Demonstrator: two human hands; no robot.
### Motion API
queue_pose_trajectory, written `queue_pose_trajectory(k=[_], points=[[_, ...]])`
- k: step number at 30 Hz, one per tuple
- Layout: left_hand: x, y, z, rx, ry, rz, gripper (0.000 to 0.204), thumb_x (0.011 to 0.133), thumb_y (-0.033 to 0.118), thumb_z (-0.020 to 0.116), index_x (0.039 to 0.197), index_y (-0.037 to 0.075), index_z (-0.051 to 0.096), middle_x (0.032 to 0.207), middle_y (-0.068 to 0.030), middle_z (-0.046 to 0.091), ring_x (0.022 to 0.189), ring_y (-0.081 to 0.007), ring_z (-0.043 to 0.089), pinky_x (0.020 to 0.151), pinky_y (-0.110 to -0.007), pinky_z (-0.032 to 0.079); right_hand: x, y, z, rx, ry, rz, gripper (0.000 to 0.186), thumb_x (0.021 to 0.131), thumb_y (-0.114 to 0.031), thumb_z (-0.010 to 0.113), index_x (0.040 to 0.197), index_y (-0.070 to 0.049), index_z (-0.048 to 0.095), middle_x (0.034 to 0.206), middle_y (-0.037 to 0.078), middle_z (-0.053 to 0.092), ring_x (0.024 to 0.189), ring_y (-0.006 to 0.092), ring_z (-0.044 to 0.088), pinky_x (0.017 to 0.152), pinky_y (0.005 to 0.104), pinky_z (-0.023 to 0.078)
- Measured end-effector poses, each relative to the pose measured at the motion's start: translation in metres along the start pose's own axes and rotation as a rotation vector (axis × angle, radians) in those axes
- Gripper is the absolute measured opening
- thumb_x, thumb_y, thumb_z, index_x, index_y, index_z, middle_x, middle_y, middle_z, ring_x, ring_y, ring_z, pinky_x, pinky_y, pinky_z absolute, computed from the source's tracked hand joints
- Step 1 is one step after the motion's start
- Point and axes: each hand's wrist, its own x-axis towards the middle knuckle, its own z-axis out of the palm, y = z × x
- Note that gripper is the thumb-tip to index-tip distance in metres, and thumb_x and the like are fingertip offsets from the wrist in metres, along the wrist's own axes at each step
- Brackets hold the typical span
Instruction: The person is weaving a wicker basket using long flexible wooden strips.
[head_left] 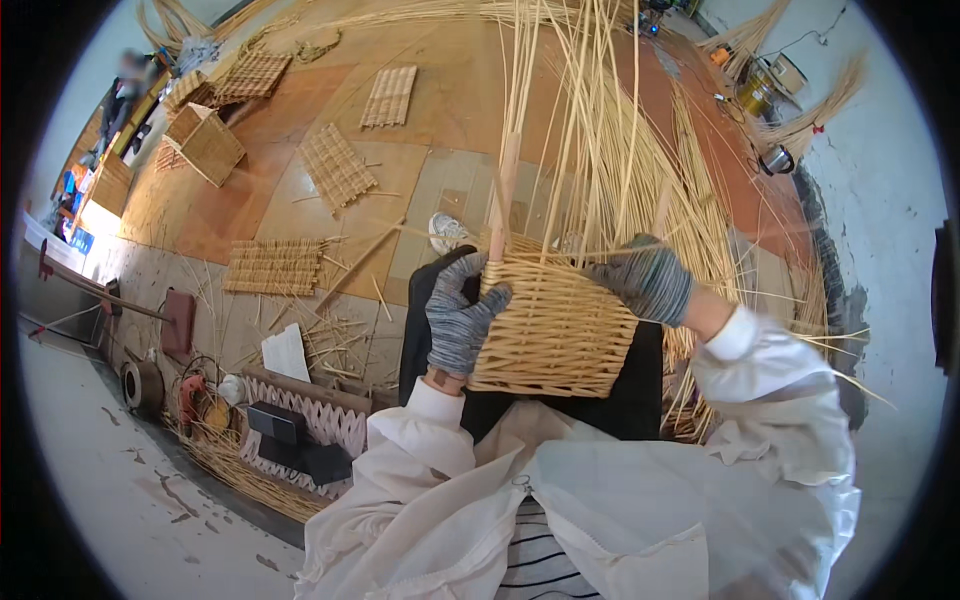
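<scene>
A partly woven wicker panel (555, 340) lies on black cloth (640, 385) over my lap, with long loose pale strands (560, 120) rising from its top edge. A wooden stake (503, 190) stands up at the panel's top left corner. My left hand (460, 315), in a grey striped glove, grips the panel's left side below that stake, thumb over the weave. My right hand (645, 280), gloved alike, is closed at the top right edge among the strands; exactly what its fingers hold is hidden. A white shoe (445, 232) shows beyond the panel.
Woven pieces (270, 268) lie on the board floor, with wooden box forms (200, 145) farther back. Willow bundles (690, 200) spread rightward. A dark metal ring (142, 387), red tool (192, 400) and black device (275, 430) are at lower left. A person (125, 90) is at the far left.
</scene>
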Motion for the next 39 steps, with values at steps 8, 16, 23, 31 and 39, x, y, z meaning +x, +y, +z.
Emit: queue_pose_trajectory(k=[8,16,23,31,39], points=[[0.0,0.004,0.012,0.355,-0.002,0.168,0.034,0.076,0.003,0.068,0.107,-0.002,0.053,0.092,-0.0053,0.055,0.085,-0.0134,0.054,0.079,-0.025,0.045,-0.017,-0.05,0.06,0.481,0.741,0.239,0.026,0.085,-0.004,0.047,0.111,-0.005,0.053,0.091,0.005,0.054,0.084,0.0203,0.055,0.083,0.0322,0.046],[-0.002,-0.015,0.007,0.219,0.095,0.115,0.039,0.073,0.006,0.072,0.105,-0.003,0.051,0.093,-0.0074,0.058,0.082,-0.0135,0.055,0.076,-0.025,0.047,0.008,-0.083,0.037,1.772,0.947,0.182,0.02,0.089,-0.004,0.046,0.107,-0.003,0.054,0.09,0.007,0.058,0.074,0.0176,0.059,0.07,0.0293,0.051],[-0.004,-0.011,0.015,0.226,0.051,0.048,0.038,0.076,0.006,0.07,0.108,-0.002,0.05,0.093,-0.007,0.058,0.084,-0.0118,0.055,0.076,-0.023,0.046,0.037,-0.036,0.056,2.447,0.909,-0.097,0.035,0.082,-0.025,0.063,0.11,-0.006,0.053,0.078,0.006,0.059,0.067,0.0178,0.058,0.062,0.0346,0.053],[-0.027,0.052,0.042,1.209,0.065,0.707,0.03,0.072,0.021,0.069,0.098,0.006,0.063,0.095,-0.0139,0.06,0.08,-0.0262,0.057,0.073,-0.035,0.046,-0.023,-0.049,0.054,2.175,0.617,0.514,0.028,0.086,-0.028,0.057,0.088,0.0,0.059,0.066,0.009,0.062,0.059,0.0192,0.062,0.053,0.0288,0.052],[-0.006,0.021,0.1,1.476,0.005,0.427,0.061,0.065,0.051,0.066,0.113,0.015,0.056,0.093,-0.0144,0.054,0.089,-0.0305,0.052,0.076,-0.043,0.04,0.101,0.022,0.035,0.21,0.717,0.577,0.022,0.083,-0.007,0.046,0.1,-0.007,0.059,0.109,0.015,0.056,0.098,0.0314,0.057,0.085,0.0355,0.045]])
